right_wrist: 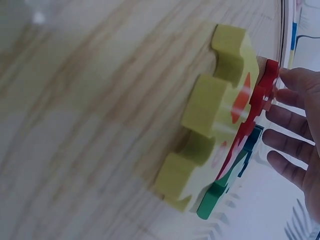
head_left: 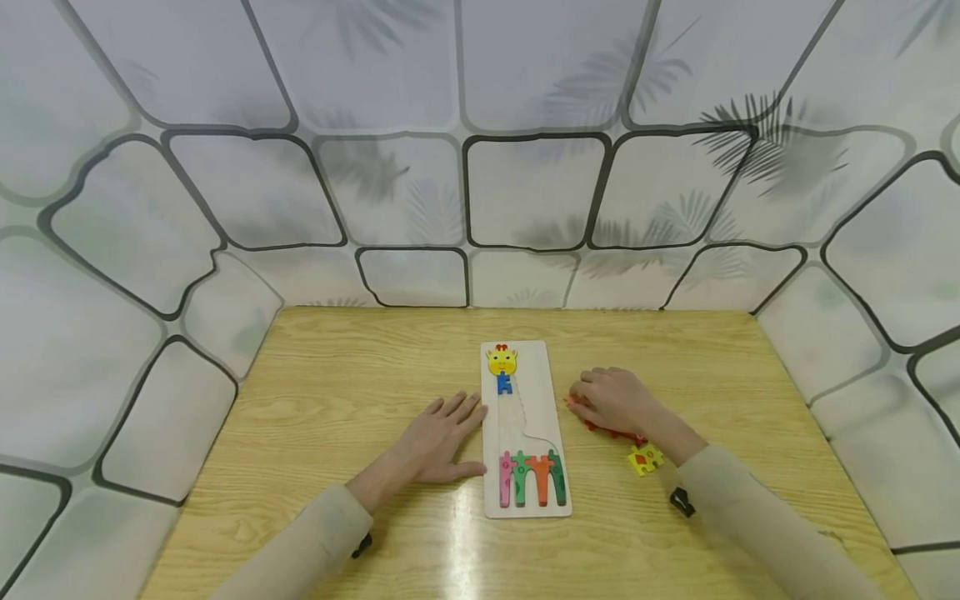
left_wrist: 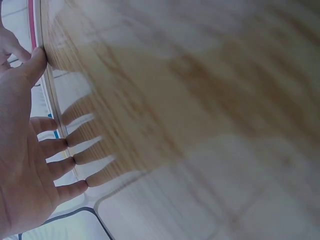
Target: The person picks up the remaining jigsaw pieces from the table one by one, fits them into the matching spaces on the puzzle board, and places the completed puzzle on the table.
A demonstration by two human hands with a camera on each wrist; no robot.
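Note:
A white puzzle board point(head_left: 517, 425) holds a giraffe's yellow head point(head_left: 502, 361), a blue piece point(head_left: 504, 384) below it and several coloured leg pieces point(head_left: 532, 478). My left hand point(head_left: 438, 442) lies spread against the board's left edge, thumb and fingertips right at the rim. To the right of the board, my right hand point(head_left: 617, 400) reaches down over red puzzle pieces point(head_left: 622, 434) and partly hides them. In the right wrist view its relaxed fingers point(right_wrist: 287, 117) and thumb come close to the red piece point(right_wrist: 256, 102). A yellow piece point(head_left: 646, 459) lies below that hand's wrist.
Behind the yellow piece in the right wrist view show a green piece point(right_wrist: 210, 200) and a dark teal piece point(right_wrist: 252, 142). The wooden table point(head_left: 360, 358) meets a patterned wall point(head_left: 408, 275) at its far edge, with walls on both sides.

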